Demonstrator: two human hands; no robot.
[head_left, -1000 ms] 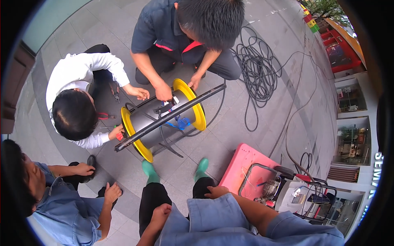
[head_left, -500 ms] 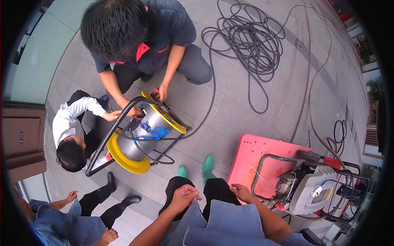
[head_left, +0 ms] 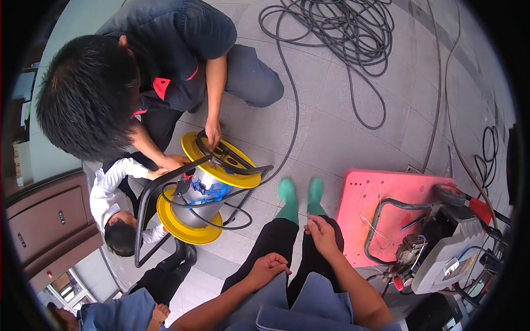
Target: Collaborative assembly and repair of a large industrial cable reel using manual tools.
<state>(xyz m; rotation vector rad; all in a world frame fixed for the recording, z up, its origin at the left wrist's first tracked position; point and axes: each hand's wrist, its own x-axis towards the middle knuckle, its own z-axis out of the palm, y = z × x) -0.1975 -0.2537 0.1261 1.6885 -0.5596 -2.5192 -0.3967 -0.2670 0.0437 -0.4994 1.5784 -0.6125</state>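
Observation:
My left hand (head_left: 269,270) rests over my left thigh with its fingers loosely curled in, and nothing shows in it. Above my right thigh, my right hand (head_left: 323,237) has its fingers bent and drawn together, likewise with nothing visible in it. Neither hand touches any equipment. Ahead to the left stands a tilted cable reel (head_left: 196,201), a grey drum with yellow flanges, a black tube frame and blue tape round its core. A crouching person in a dark shirt (head_left: 182,38) has a hand on the upper flange. A second person in white (head_left: 113,193) reaches to its lower side.
A loose heap of black cable (head_left: 342,33) lies on the tiles, one strand running to the reel. At my right is a pink platform (head_left: 359,220) with a grey-cased machine (head_left: 444,259) beside it. Someone in blue (head_left: 118,311) is at lower left. Brown cabinets (head_left: 49,215) line the left.
The view has shifted and turned. The crouching person leans further left, with one hand now on top of the reel's flange. My hands stay apart and empty, my right one raised slightly.

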